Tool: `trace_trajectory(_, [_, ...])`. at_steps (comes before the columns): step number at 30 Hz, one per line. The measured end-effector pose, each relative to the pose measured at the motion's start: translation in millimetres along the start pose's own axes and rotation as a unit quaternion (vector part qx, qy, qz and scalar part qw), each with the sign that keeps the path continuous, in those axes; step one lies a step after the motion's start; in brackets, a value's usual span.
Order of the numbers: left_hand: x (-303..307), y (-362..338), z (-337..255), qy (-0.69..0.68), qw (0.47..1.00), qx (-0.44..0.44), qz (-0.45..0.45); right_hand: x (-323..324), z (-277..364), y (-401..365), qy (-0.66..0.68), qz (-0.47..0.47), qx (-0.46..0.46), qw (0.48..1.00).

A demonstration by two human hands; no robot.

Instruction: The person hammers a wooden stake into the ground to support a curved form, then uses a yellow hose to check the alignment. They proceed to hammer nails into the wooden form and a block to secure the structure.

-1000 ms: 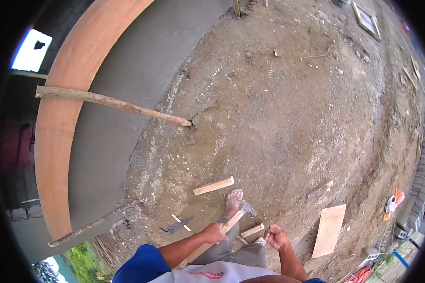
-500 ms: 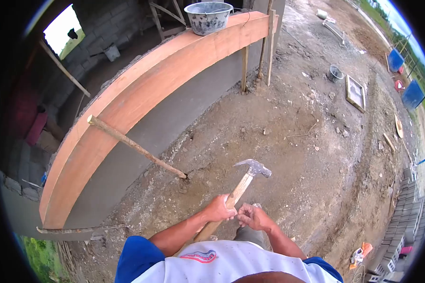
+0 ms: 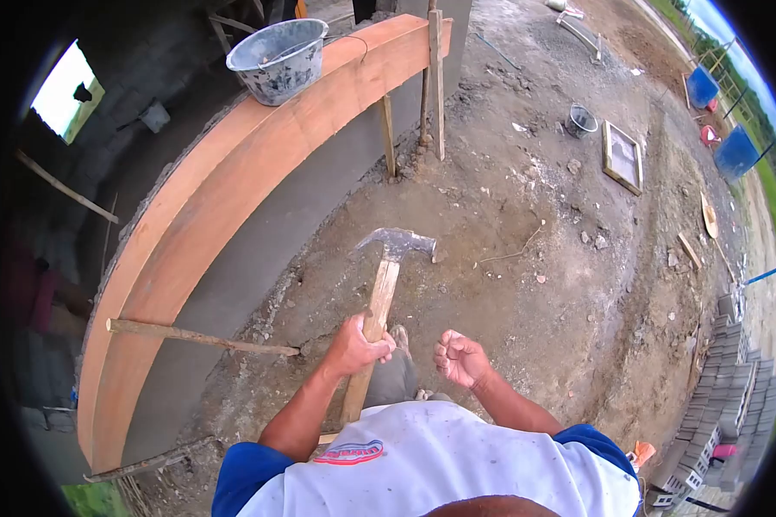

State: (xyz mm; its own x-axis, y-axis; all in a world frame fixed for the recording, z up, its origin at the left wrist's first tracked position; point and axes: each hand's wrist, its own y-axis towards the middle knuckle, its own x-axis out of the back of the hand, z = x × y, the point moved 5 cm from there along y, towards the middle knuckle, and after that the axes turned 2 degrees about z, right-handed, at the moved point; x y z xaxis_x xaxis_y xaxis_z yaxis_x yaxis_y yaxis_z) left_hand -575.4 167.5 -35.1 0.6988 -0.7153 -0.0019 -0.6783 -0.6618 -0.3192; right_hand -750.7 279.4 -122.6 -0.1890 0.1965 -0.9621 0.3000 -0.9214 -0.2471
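Observation:
My left hand [image 3: 353, 346] is wrapped round the wooden handle of a claw hammer [image 3: 384, 289], whose dusty metal head points up and away from me. My right hand [image 3: 461, 359] is held apart from it, a little to the right, with its fingers curled in. Whatever may be in those fingers is too small to make out. Ahead and to the left, a curved plywood form [image 3: 224, 185] runs along the top of a grey plastered wall [image 3: 250, 258]. A wooden pole [image 3: 203, 334] slants from the form down to the dirt.
A mortar-stained bucket [image 3: 278, 73] stands on the plywood form. Upright wooden props [image 3: 436, 95] brace its far end. Out on the dirt are a small bucket [image 3: 581, 121] and a framed screen [image 3: 622, 157]. Grey hollow blocks [image 3: 711, 405] are stacked at the right.
My hands have moved apart; the right one was beside the left at the hammer handle. The hammer has risen and swung left. My view has shifted closer to the form.

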Motion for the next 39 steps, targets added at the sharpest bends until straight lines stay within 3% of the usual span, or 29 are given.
trace_trajectory(4, [16.0,104.6,-45.0,-0.037,0.999,-0.031,-0.025,-20.5,75.7,80.8,-0.349,-0.103,0.051,0.930])
trace_trajectory(7, [40.3,199.6,-67.6,-0.022,0.998,-0.056,-0.036,-44.1,147.9,142.2,-0.468,-0.104,0.105,0.871])
trace_trajectory(10, [64.7,278.8,-121.5,-0.034,0.996,-0.074,-0.031,-86.9,225.2,188.8,-0.439,-0.120,0.167,0.875])
trace_trajectory(17, [85.6,432.6,-241.4,-0.145,0.973,-0.149,-0.104,-166.9,401.3,282.4,-0.481,-0.142,0.252,0.827])
trace_trajectory(21, [101.6,510.6,-275.0,-0.105,0.975,-0.156,-0.116,-187.1,488.8,333.7,-0.597,-0.100,0.221,0.765])
trace_trajectory(25, [122.3,592.4,-302.2,-0.087,0.967,-0.153,-0.185,-195.8,583.4,403.9,-0.595,-0.042,0.176,0.783])
trace_trajectory(27, [124.6,613.0,-308.8,-0.070,0.965,-0.103,-0.230,-190.4,632.8,432.9,-0.585,-0.046,0.172,0.791])
trace_trajectory(33, [136.6,615.0,-332.5,0.015,0.945,0.048,-0.322,-227.4,806.5,493.5,-0.483,-0.060,0.284,0.826])
trace_trajectory(37, [124.9,597.1,-336.4,0.024,0.924,0.084,-0.372,-284.5,862.1,541.9,-0.522,0.003,0.326,0.788])
trace_trajectory(39, [123.7,590.4,-345.6,0.024,0.911,0.087,-0.401,-315.1,865.2,569.4,-0.587,0.015,0.330,0.739])
